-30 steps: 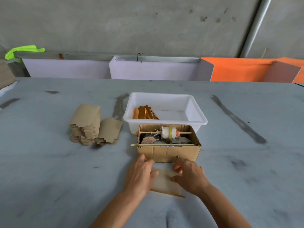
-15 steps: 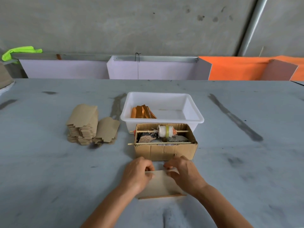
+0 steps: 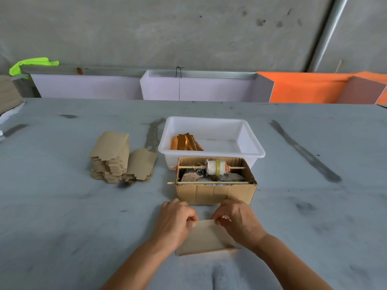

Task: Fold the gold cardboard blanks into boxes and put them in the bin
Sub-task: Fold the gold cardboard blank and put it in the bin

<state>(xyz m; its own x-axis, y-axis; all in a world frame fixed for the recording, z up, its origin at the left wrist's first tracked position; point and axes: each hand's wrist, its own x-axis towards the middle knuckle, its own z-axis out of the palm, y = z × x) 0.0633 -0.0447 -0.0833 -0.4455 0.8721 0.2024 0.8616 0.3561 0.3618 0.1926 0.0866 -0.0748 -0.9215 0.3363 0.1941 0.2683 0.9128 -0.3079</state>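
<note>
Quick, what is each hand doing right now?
Left hand: pinching the cardboard blank at its top edge.
Right hand: pinching the same blank.

Wall: stained grey concrete wall | Pipe: metal pipe at right | Surface: scuffed grey table | Behind: white panels, orange panel

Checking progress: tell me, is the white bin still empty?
No, the white bin already holds gold folded boxes at its left end.
</note>
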